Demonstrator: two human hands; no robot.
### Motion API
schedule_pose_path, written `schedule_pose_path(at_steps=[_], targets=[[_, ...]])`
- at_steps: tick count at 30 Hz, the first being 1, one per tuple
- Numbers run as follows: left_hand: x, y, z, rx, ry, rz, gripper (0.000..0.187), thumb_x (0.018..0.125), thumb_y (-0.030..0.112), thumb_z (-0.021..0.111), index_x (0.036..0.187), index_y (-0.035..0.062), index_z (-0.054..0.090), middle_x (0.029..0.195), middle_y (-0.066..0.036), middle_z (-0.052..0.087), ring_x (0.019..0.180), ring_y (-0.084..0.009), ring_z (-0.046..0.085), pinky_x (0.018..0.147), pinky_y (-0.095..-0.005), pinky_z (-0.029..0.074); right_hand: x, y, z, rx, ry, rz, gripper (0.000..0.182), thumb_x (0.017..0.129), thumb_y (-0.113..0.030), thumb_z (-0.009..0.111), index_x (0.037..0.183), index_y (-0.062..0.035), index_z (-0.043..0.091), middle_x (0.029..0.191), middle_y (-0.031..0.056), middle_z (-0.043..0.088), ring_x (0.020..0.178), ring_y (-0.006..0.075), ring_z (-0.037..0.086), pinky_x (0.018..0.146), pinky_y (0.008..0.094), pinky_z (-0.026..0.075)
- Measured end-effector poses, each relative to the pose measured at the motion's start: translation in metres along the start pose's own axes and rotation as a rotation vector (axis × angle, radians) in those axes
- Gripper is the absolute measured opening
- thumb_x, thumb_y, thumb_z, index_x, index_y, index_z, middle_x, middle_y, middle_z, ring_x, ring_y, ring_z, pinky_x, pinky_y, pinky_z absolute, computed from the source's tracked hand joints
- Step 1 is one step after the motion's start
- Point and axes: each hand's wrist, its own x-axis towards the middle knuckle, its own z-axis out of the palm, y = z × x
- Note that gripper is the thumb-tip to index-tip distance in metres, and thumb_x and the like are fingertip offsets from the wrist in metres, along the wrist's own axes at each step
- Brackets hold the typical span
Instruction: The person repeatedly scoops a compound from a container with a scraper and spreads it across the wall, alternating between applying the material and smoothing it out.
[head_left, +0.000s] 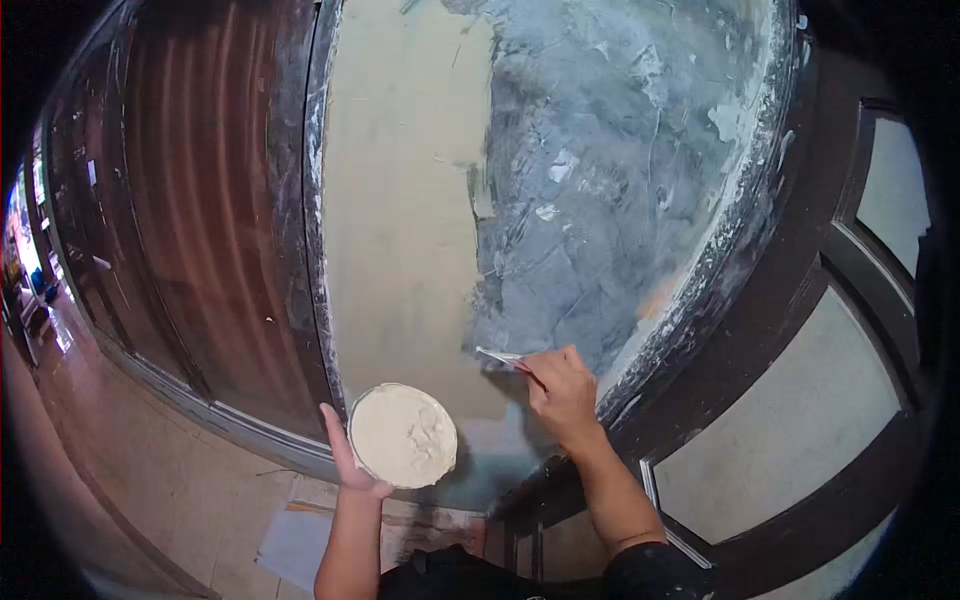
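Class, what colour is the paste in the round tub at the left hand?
The paste is pale cream, seen best in the head view.

One head-worn camera looks forward and down from above at the wall [400, 180]

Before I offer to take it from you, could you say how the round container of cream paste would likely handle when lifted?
The round container looks nearly full, so it is probably fairly heavy for its size. The cream paste shows lumps and ridges, so it seems thick and likely wouldn't slosh if tilted slightly.
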Motion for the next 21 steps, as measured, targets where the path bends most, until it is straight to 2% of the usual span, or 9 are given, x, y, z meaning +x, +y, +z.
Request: schedule_pose_path(at_steps=[3, 5, 7, 11, 13, 15, 17, 20, 21], targets=[[-0.004, 0.011, -0.01, 0.013, 0.05, 0.043, 0.105, 0.094, 0.09, 0.03, 0.147, 0.0023, 0.056, 0.143, -0.019, 0.064, 0.125, -0.0384, 0.066, 0.106, -0.0551, 0.054, -0.036, 0.032, 0.041, -0.043, -0.061, 0.085, 0.012, 0.085, -0.009, 0.073, 0.094, -0.0147, 0.077, 0.088, 0.0041, 0.072, 0.083, 0.0323, 0.064, 0.067, 0.0442, 0.055], [-0.007, 0.017, -0.013, 0.025, -0.002, 0.057, 0.106, 0.093, 0.091, 0.029, 0.147, 0.0033, 0.056, 0.143, -0.019, 0.063, 0.126, -0.0379, 0.065, 0.105, -0.0554, 0.055, -0.056, 0.041, 0.062, -0.113, -0.255, 0.185, 0.007, 0.087, -0.015, 0.073, 0.093, -0.0159, 0.077, 0.087, 0.0047, 0.072, 0.085, 0.0324, 0.065, 0.069, 0.0464, 0.055], [-0.006, 0.021, -0.017, 0.027, 0.09, 0.076, 0.106, 0.094, 0.09, 0.03, 0.146, 0.0024, 0.057, 0.143, -0.021, 0.063, 0.123, -0.0438, 0.066, 0.098, -0.0654, 0.057, -0.053, 0.046, 0.074, -0.112, -0.295, 0.223, 0.006, 0.09, -0.02, 0.073, 0.094, -0.0162, 0.077, 0.09, 0.0047, 0.073, 0.086, 0.0337, 0.065, 0.07, 0.0484, 0.055], [-0.001, 0.027, -0.025, -0.009, 0.109, 0.083, 0.107, 0.092, 0.092, 0.029, 0.147, 0.0042, 0.056, 0.143, -0.023, 0.062, 0.119, -0.0479, 0.067, 0.092, -0.0728, 0.056, -0.028, 0.044, 0.068, -0.076, -0.179, 0.288, 0.007, 0.091, -0.021, 0.073, 0.094, -0.0159, 0.077, 0.089, 0.0045, 0.073, 0.087, 0.0357, 0.064, 0.071, 0.0493, 0.054], [-0.001, 0.03, -0.025, -0.002, 0.095, 0.08, 0.106, 0.092, 0.092, 0.031, 0.146, 0.0037, 0.056, 0.142, -0.023, 0.063, 0.119, -0.0477, 0.067, 0.092, -0.073, 0.056, -0.031, 0.041, 0.062, -0.023, -0.193, 0.289, 0.007, 0.094, -0.02, 0.07, 0.096, -0.0172, 0.075, 0.094, 0.0016, 0.074, 0.095, 0.0324, 0.064, 0.069, 0.0531, 0.052], [0.002, 0.032, -0.03, -0.007, 0.117, 0.101, 0.106, 0.092, 0.091, 0.031, 0.146, 0.0037, 0.056, 0.142, -0.023, 0.063, 0.12, -0.0473, 0.067, 0.092, -0.0721, 0.056, -0.051, 0.043, 0.077, -0.045, -0.246, 0.287, 0.007, 0.092, -0.018, 0.069, 0.096, -0.0173, 0.076, 0.093, 0.0015, 0.073, 0.095, 0.0315, 0.064, 0.069, 0.0525, 0.052], [0.002, 0.032, -0.033, 0.049, 0.075, 0.101, 0.105, 0.093, 0.091, 0.032, 0.146, 0.0036, 0.056, 0.142, -0.022, 0.063, 0.121, -0.0456, 0.067, 0.093, -0.0681, 0.057, -0.062, 0.045, 0.093, -0.064, -0.338, 0.251, 0.008, 0.091, -0.022, 0.074, 0.094, -0.0157, 0.076, 0.088, 0.0041, 0.072, 0.086, 0.0343, 0.063, 0.07, 0.0492, 0.053], [0.002, 0.032, -0.028, -0.031, 0.15, 0.094, 0.106, 0.092, 0.092, 0.032, 0.146, 0.0036, 0.056, 0.142, -0.022, 0.063, 0.121, -0.0451, 0.066, 0.095, -0.0668, 0.057, -0.026, 0.041, 0.085, -0.079, -0.169, 0.223, 0.007, 0.09, -0.02, 0.075, 0.095, -0.0159, 0.076, 0.089, 0.0044, 0.071, 0.086, 0.0342, 0.062, 0.07, 0.048, 0.053], [0.001, 0.032, -0.027, 0.018, 0.102, 0.092, 0.105, 0.093, 0.091, 0.031, 0.145, 0.0028, 0.057, 0.141, -0.02, 0.065, 0.122, -0.0408, 0.067, 0.099, -0.06, 0.057, -0.017, 0.034, 0.078, -0.031, -0.091, 0.243, 0.007, 0.089, -0.019, 0.075, 0.095, -0.0159, 0.076, 0.09, 0.0045, 0.072, 0.086, 0.0343, 0.063, 0.07, 0.0477, 0.053]])
